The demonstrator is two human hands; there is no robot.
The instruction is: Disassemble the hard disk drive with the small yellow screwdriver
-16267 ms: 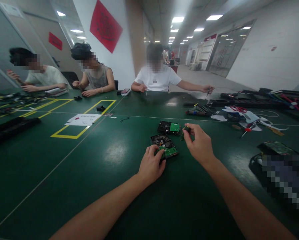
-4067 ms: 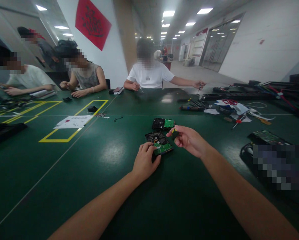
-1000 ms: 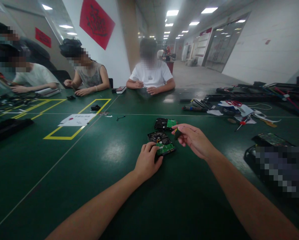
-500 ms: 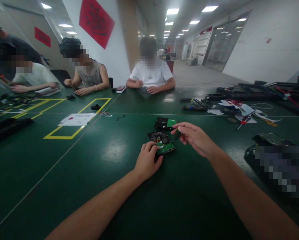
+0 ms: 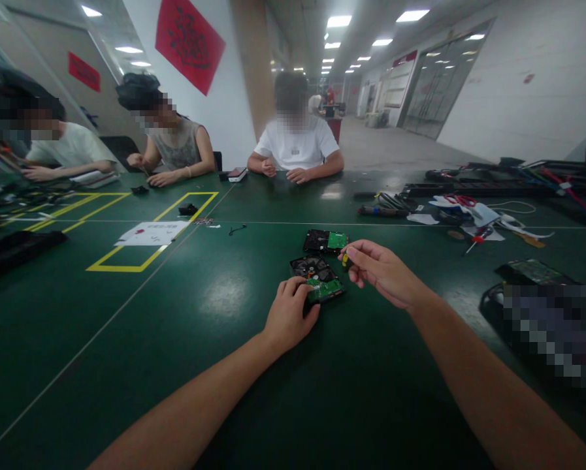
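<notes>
My left hand grips the near hard drive at its left side, with the fingers bent over its edge. This drive lies on the table, its green circuit board and round dark casing facing up. Above its right end, my right hand pinches a small yellow and dark piece between thumb and fingers; its kind is too small to make out. Just behind lies a second hard drive, black with a green board. The fingers partly cover the small piece.
Cables and a red-handled screwdriver lie at the right rear, beside a dark pen-shaped tool. A black device stands near my right forearm. A paper sheet crosses yellow tape on the left. Several people sit across the green table.
My right fingers have closed in a little and turned the small piece, so its yellow part now shows. The left hand and both drives stay in place.
</notes>
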